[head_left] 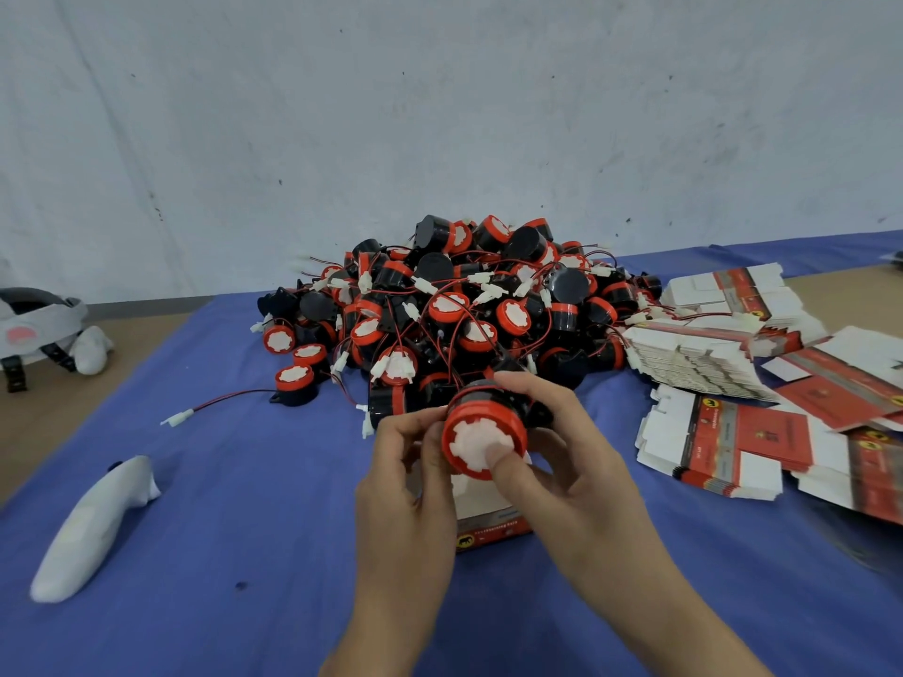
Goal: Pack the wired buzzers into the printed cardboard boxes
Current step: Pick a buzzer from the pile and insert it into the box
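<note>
While left hand (410,486) and right hand (581,466) both clasp one buzzer (483,434), face up, the printed box (491,525) sits directly beneath.

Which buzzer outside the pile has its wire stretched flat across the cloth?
The black, red-capped round buzzer at the front-left edge of the pile: its red-black wire runs left over the blue cloth to a white connector.

A scuffed whitish wall (440,114) rises behind a tan table (44,412) covered by a blue cloth (220,530).
</note>
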Demonstrator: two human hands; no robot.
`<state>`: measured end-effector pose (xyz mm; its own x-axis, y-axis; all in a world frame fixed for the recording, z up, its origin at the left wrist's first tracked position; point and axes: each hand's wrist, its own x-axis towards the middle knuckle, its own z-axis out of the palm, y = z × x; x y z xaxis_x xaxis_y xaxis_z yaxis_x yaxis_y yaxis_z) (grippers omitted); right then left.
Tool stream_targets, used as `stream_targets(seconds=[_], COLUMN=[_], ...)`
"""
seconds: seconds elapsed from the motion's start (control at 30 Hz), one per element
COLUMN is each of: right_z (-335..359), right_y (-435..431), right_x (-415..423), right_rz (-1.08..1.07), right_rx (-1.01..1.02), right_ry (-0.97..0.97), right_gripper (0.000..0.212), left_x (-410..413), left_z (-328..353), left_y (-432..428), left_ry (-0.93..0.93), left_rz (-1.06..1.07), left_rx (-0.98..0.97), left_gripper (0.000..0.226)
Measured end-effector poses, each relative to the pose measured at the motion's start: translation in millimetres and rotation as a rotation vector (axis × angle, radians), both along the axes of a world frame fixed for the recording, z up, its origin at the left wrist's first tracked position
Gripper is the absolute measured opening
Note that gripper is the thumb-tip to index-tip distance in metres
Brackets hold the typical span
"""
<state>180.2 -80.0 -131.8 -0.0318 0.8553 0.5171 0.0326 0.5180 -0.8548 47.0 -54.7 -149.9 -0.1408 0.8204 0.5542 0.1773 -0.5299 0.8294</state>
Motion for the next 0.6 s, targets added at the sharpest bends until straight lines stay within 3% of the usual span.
stream_targets(seconds=[0.2,0.33,0.6], right_z=[4,4,0], right_y=[1,2,-1], right_x=[-3,-7,-23], right_rz=[-0.095,-0.133,-0.180], right_rx=[0.000,-0.033,-0.047], right_ry=[0.171,0.283,0.428], right_gripper=[0.032,0.037,0.036], left_x=[3,12,21], left_z=[1,-2,-2], left_y=[-2,-8,-16], left_ry=[0.050,0.103,-0.038], left_rz=[0.068,0.034,-0.030], left_rx=[0.053,0.072,-0.050], left_gripper=[0.012,0.020,0.028])
